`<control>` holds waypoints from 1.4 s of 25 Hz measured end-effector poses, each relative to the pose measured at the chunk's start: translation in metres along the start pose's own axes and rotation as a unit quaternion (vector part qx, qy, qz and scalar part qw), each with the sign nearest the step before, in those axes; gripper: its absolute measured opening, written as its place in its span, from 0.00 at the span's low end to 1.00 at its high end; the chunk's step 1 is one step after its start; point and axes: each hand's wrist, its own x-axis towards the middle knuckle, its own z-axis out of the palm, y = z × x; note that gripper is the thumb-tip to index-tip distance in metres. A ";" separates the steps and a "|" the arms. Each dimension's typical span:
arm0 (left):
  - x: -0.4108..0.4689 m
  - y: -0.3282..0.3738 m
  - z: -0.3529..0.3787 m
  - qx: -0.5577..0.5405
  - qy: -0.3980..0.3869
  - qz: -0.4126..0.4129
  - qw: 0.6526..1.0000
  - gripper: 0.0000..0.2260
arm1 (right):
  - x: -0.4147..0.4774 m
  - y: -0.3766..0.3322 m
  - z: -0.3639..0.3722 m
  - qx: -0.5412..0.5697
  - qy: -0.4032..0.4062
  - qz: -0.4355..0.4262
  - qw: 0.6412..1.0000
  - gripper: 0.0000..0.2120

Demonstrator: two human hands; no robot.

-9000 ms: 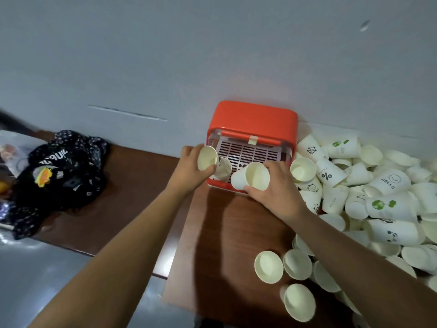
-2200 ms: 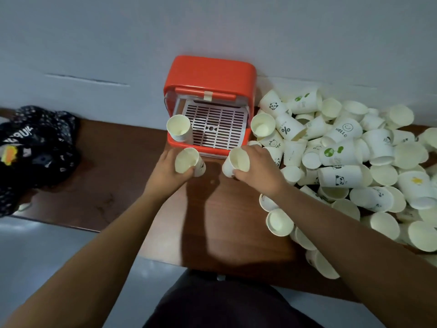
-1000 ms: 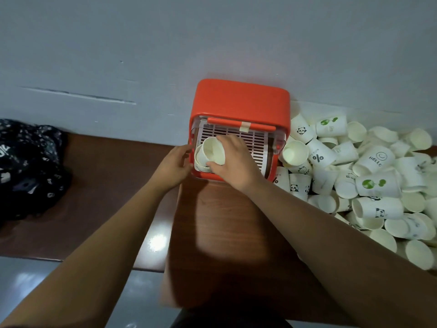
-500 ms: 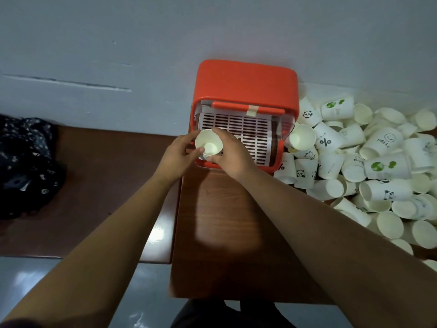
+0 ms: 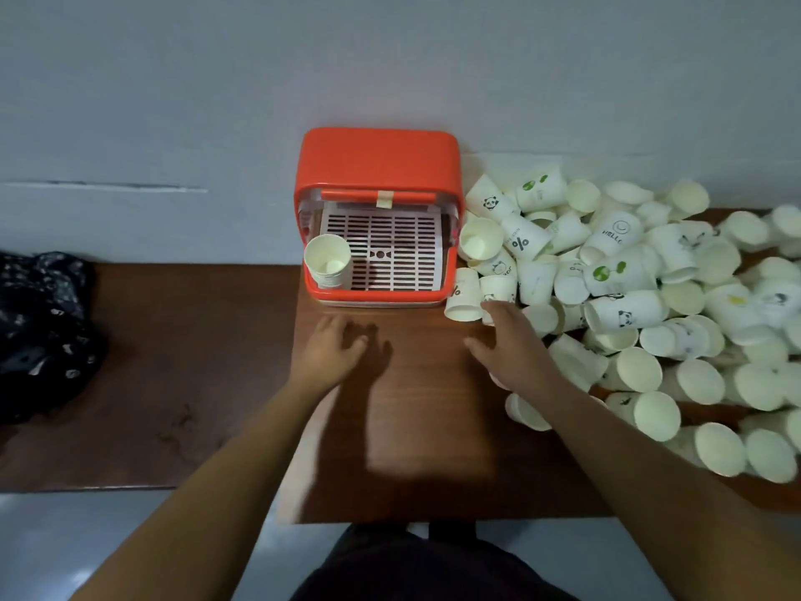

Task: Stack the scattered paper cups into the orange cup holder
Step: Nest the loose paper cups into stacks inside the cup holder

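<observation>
The orange cup holder [image 5: 376,167] stands against the wall with its front open and a white slotted tray [image 5: 392,249] inside. A short stack of nested paper cups [image 5: 327,260] sits in the tray's front left corner. A big heap of scattered white paper cups [image 5: 628,288] lies to the holder's right. My left hand [image 5: 331,347] hovers empty over the table in front of the holder, fingers relaxed. My right hand [image 5: 511,344] is spread open at the heap's near left edge, fingertips by a tipped cup [image 5: 464,294].
The brown wooden table [image 5: 216,362] runs along a grey wall. A dark patterned bag [image 5: 39,323] lies at the far left. Loose cups reach the table's front right edge [image 5: 715,448]. A gap in the tabletop shows at the left below my forearm.
Both hands have let go of the cup stack in the holder and drawn back toward me. My right hand has swung right to the cup heap.
</observation>
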 end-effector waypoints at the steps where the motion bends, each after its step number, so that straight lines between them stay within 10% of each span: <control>1: -0.007 0.014 0.020 0.019 -0.019 0.005 1.000 0.12 | -0.014 0.025 -0.007 -0.008 0.000 0.020 1.000 0.28; 8: -0.016 0.118 0.126 0.012 -0.127 0.116 0.985 0.24 | -0.071 0.122 -0.026 -0.076 -0.009 0.060 0.995 0.30; 16: 0.023 0.141 0.182 0.065 -0.175 0.231 0.955 0.32 | -0.082 0.136 0.005 -0.165 -0.061 -0.088 0.981 0.36; 26: 0.012 0.133 0.152 0.091 -0.106 0.191 0.972 0.27 | -0.069 0.135 0.016 -0.230 -0.060 -0.140 0.961 0.38; 32: -0.010 0.106 0.109 -0.163 0.010 0.045 0.986 0.23 | -0.058 0.112 0.001 -0.100 0.005 -0.119 0.988 0.33; 35: -0.022 0.089 0.097 -0.430 0.072 -0.117 0.892 0.18 | -0.051 0.090 -0.009 0.008 -0.027 -0.116 0.993 0.32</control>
